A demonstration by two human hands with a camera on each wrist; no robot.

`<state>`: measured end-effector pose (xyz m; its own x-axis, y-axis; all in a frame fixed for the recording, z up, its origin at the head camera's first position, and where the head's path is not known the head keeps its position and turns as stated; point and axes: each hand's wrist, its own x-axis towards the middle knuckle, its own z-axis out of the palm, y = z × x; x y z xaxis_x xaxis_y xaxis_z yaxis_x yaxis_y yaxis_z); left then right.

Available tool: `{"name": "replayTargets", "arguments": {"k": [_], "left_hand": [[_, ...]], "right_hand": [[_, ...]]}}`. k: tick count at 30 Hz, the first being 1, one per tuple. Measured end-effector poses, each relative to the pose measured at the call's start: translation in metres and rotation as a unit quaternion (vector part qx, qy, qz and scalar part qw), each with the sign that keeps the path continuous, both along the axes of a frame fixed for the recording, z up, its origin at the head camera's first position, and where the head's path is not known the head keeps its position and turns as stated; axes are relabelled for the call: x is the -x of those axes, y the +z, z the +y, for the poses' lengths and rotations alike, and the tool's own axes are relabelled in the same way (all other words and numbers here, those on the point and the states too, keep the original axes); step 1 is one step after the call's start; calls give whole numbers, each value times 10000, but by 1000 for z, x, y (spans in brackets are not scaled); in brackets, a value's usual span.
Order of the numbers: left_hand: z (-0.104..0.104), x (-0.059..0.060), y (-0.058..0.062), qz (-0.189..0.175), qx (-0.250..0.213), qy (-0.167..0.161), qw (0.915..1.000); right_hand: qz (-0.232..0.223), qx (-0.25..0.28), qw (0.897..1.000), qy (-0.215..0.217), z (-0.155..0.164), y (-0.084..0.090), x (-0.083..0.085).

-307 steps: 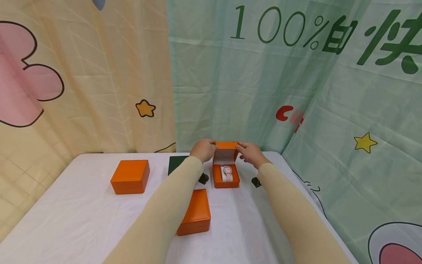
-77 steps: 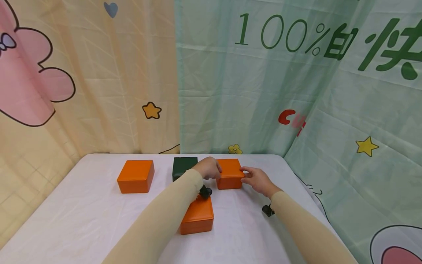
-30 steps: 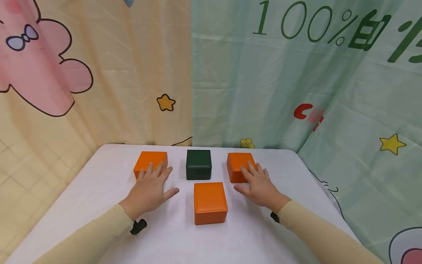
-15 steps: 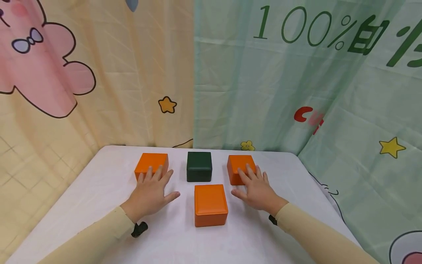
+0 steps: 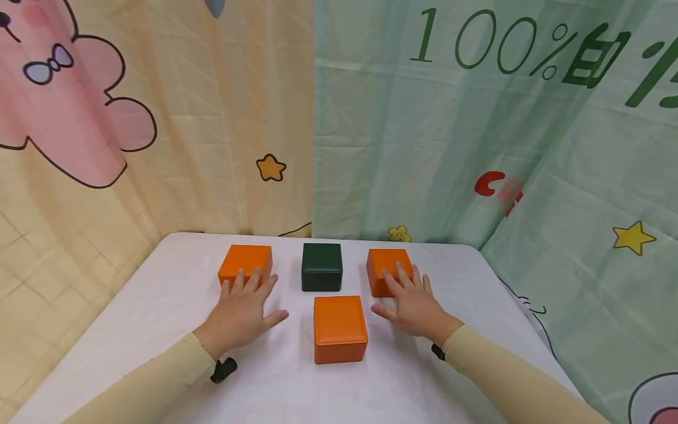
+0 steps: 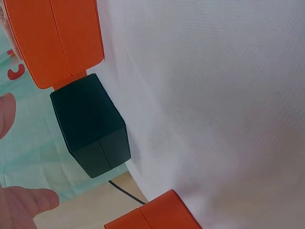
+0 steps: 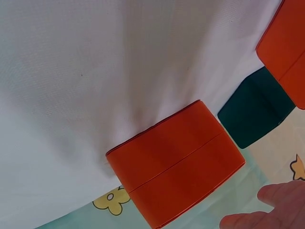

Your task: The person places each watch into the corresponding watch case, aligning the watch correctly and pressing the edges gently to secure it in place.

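Four closed boxes would be too many to count, so several square lidded boxes stand on the white table. My left hand [image 5: 238, 315] hovers with spread fingers, overlapping the near side of the left orange box [image 5: 246, 259] in the head view. Fingers also spread, my right hand [image 5: 418, 309] overlaps the front of the right orange box [image 5: 384, 259]. Between these two sits a dark green box [image 5: 322, 267], with a front orange box [image 5: 340, 324] nearer me. Every lid is down, hiding the contents. Neither hand grips anything. In the right wrist view the right orange box [image 7: 176, 162] shows its lid seam.
A white cloth covers the table [image 5: 286, 388]. Behind it hang a cream curtain [image 5: 212, 118] and a green curtain [image 5: 381, 147] with printed figures. Small black wrist cameras are strapped on, one [image 5: 223, 370] showing below the left hand.
Earlier both hands held up the right orange box's lid, a watch showing inside. The lid then came down, and the hands drew back and apart, fingers spread. They have barely moved since.
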<state>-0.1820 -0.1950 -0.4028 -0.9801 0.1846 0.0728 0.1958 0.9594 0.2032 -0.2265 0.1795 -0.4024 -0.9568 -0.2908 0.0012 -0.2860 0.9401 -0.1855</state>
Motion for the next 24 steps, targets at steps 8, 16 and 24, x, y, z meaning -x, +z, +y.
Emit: {"name": "replayTargets", "arguments": {"k": [8,16,24], "left_hand": [[-1,-2,0,15,6,-17,10000],[-2,-2,1,3,52,14,10000],[-1,-5,1,-17,30,9,10000]], "right_hand": [[-53,-4,10000,0,-1,-1,-2],[-20,-55,10000,-20,-1,-2,0],[12,-130,9999,-51,-1,-5,-1]]}}
